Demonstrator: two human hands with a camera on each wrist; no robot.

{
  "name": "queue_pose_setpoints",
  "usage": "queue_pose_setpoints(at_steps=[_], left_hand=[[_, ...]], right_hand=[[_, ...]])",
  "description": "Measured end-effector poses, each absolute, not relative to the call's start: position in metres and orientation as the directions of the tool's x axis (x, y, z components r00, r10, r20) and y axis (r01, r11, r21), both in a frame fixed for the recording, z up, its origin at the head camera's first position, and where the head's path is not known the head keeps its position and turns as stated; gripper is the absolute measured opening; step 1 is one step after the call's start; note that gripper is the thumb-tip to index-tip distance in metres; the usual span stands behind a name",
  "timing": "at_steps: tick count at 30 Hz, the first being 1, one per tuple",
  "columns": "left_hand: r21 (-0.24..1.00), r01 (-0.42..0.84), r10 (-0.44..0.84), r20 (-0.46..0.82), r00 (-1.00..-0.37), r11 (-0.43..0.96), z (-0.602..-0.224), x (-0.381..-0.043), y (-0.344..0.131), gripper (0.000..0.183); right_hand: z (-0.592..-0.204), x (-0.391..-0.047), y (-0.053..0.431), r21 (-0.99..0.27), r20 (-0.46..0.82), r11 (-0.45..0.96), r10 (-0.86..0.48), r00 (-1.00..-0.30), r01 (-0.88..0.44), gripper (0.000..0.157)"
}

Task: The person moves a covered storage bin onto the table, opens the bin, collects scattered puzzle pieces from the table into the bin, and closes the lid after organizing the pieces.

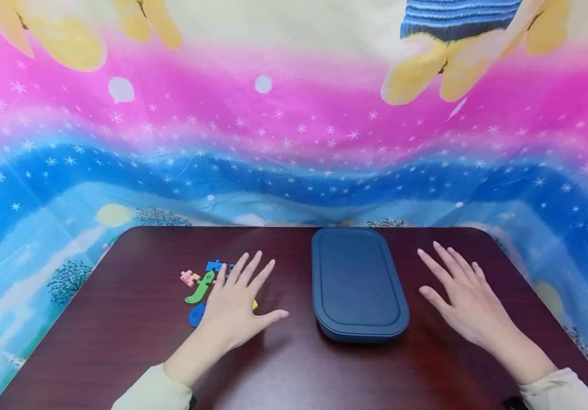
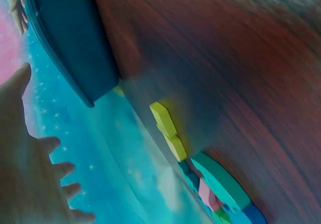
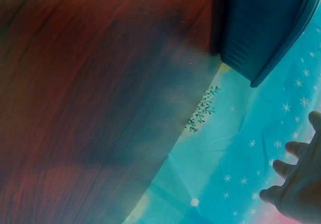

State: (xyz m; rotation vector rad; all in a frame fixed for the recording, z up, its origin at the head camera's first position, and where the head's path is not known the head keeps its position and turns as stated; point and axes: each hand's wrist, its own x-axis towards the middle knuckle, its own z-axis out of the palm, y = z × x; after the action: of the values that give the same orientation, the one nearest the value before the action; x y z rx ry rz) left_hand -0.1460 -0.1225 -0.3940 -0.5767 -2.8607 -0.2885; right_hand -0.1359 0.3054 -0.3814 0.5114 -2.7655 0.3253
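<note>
My left hand [image 1: 233, 307] hovers with spread fingers over a small group of colourful puzzle pieces, hiding part of them. Among these show a green piece [image 1: 200, 288], a pink piece [image 1: 189, 278] and blue pieces [image 1: 197, 315]. In the left wrist view a yellow piece [image 2: 168, 130] lies nearest the box, with a teal piece [image 2: 220, 180] behind it. A dark blue lidded box [image 1: 359, 282] stands between the hands, its lid on. To its right my right hand [image 1: 465, 299] is held over the table, fingers straight and spread, holding nothing.
The dark reddish-brown table [image 1: 283, 370] has rounded far corners. Behind it hangs a patterned cloth [image 1: 283, 125] in pink and blue with snowflakes, reaching down along the table's back and side edges.
</note>
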Motion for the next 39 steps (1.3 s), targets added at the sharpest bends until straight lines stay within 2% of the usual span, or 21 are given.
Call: queue_pose_setpoints(at_steps=[10,18,30,39], left_hand=[[0.180,0.514,0.474,0.223,-0.852,0.839,-0.386,-0.144,-0.104,0.091],[0.141,0.584,0.552,0.210,-0.807,0.800,-0.386,-0.145,-0.090,0.090],[0.234,0.650,0.631,0.159,-0.760,0.723,-0.383,-0.139,-0.072,0.088],[0.269,0.698,0.673,0.193,-0.714,0.664,-0.381,-0.137,-0.063,0.079]], right_hand=[[-0.379,-0.129,0.301,-0.214,0.337,0.862,-0.377,-0.863,-0.460,0.065],[-0.380,-0.123,0.297,-0.259,0.338,0.838,-0.387,-0.858,-0.480,0.067],[-0.383,-0.113,0.288,-0.309,0.319,0.826,-0.377,-0.870,-0.471,0.065],[-0.389,-0.109,0.286,-0.313,0.334,0.805,-0.404,-0.851,-0.505,0.063]])
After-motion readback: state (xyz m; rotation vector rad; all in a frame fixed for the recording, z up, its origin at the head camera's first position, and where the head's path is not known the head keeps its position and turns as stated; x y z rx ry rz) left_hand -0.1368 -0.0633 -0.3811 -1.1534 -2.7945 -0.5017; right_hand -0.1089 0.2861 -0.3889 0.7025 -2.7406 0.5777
